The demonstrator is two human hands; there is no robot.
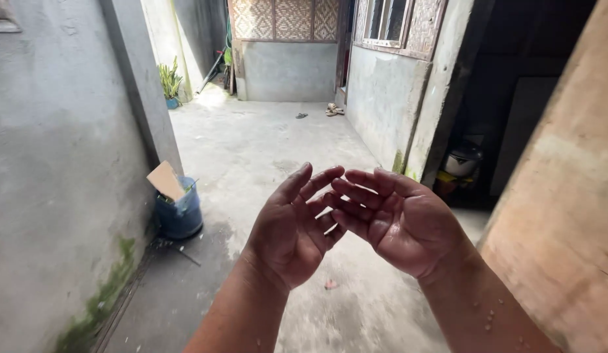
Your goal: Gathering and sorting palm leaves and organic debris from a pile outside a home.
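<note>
Wet bare hands raised, holding nothing.
Left hand [292, 229] and right hand [402, 219] have loosely spread, overlapping fingertips; left of them, a blue bucket [180, 214] holds cardboard [165, 180].

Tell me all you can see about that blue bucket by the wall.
The blue bucket stands upright on the concrete floor against the grey wall, left of the hands. It looks like plastic, round, dark blue. A flat tan board leans out of its top with some green scraps. Neither hand touches it.
</note>
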